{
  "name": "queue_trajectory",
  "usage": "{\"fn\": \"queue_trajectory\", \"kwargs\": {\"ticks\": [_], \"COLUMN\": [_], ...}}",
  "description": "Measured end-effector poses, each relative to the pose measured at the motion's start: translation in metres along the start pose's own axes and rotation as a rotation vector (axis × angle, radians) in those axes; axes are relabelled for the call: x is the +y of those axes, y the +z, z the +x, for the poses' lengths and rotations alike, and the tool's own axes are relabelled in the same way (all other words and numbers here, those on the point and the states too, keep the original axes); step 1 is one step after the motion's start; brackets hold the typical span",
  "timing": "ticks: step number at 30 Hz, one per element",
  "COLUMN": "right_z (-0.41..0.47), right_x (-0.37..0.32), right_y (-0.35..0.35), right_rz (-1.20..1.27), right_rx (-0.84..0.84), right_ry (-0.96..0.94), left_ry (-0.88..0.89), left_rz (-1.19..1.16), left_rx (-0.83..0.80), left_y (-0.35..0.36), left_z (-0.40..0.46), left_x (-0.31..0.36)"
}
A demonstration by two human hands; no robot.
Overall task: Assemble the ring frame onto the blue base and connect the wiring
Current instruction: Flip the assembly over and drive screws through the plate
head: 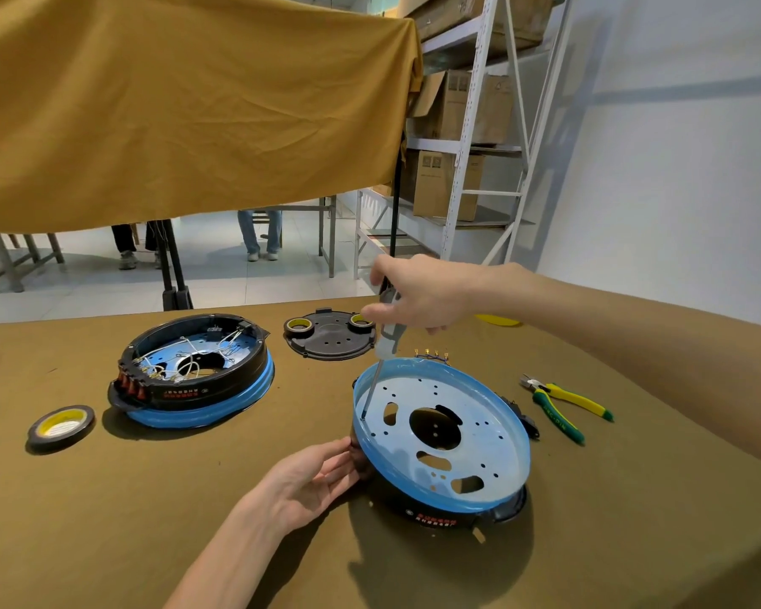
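Your right hand [418, 292] is clenched round the translucent grey-and-clear plastic handle of a screwdriver [386, 336], its thin steel shaft slanting down so the tip sits in a small hole at about 9 o'clock on the round blue film-covered metal base plate [493, 437]. That plate is glossy, punched with small round holes, a few oblong slots and a large central opening, and it lies tilted on top of the black plastic ring frame [436, 516], which shows red lettering on its near wall. Your left hand [317, 481] rests with fingers fairly straight against the ring frame's dark outer wall at 8 o'clock, pressing, not wrapped round it. A cluster of thin wires with yellow terminals [431, 354] pokes up just behind the plate at 12 o'clock.

The olive-brown cloth counter [194, 520] is matte. At 10 o'clock from the plate sits a second assembled black-and-blue unit with white wiring inside [194, 371]. A flat black round plastic cover [330, 340] lies at 11 o'clock, carrying two tape rolls. Another black-and-yellow tape roll [61, 426] lies far at 9 o'clock. Yellow-green handled pliers [563, 406] lie at 3 o'clock, apart from the plate.
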State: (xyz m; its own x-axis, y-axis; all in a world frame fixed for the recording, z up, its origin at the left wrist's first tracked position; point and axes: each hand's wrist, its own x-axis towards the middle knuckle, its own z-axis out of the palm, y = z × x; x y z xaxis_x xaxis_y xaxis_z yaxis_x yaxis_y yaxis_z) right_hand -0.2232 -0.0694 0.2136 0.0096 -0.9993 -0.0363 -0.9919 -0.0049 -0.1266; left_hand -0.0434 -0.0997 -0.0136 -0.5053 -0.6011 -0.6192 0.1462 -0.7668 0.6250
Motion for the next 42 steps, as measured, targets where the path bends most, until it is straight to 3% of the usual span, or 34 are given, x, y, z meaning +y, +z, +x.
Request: {"fn": "queue_trajectory", "kwargs": {"ticks": [4, 7, 11, 15, 19, 23, 27, 32, 35, 40, 42], "right_z": [-0.003, -0.003, -0.006, -0.007, -0.009, -0.007, -0.008, -0.005, -0.006, -0.005, -0.005], "right_x": [0.002, -0.002, -0.005, -0.005, -0.005, -0.007, -0.01, -0.014, -0.014, -0.015, -0.015], "right_y": [-0.008, -0.003, -0.003, 0.003, -0.001, 0.001, 0.001, 0.004, 0.001, 0.004, 0.004], "right_rz": [0.137, 0.023, 0.101, -0.023, 0.102, -0.012, 0.064, -0.023, 0.059, 0.008, 0.053], "right_rx": [-0.03, 0.031, -0.078, 0.06, -0.055, 0.033, -0.112, -0.011, -0.1, -0.054, -0.109], "right_ry": [-0.022, -0.004, -0.003, -0.009, -0.019, -0.035, -0.043, -0.032, -0.042, -0.025, -0.043], "left_ry": [-0.007, -0.002, 0.016, 0.01, -0.006, -0.028, -0.02, -0.006, -0.003, 0.01, 0.007], "left_rz": [0.013, 0.005, -0.027, -0.038, -0.063, -0.08, -0.087, -0.08, -0.076, -0.056, -0.051], "left_rx": [-0.021, -0.014, -0.011, -0.047, -0.067, -0.111, -0.118, -0.113, -0.112, -0.097, -0.095], "left_y": [0.0, 0.0, -0.001, 0.001, 0.0, 0.0, -0.001, 0.0, 0.0, 0.001, 0.001], "left_z": [0.0, 0.001, 0.003, 0.001, 0.002, 0.002, 0.001, 0.001, 0.001, 0.0, 0.0], "left_x": [0.0, 0.0, -0.001, -0.001, 0.001, 0.001, 0.001, 0.0, 0.0, 0.0, 0.0]}}
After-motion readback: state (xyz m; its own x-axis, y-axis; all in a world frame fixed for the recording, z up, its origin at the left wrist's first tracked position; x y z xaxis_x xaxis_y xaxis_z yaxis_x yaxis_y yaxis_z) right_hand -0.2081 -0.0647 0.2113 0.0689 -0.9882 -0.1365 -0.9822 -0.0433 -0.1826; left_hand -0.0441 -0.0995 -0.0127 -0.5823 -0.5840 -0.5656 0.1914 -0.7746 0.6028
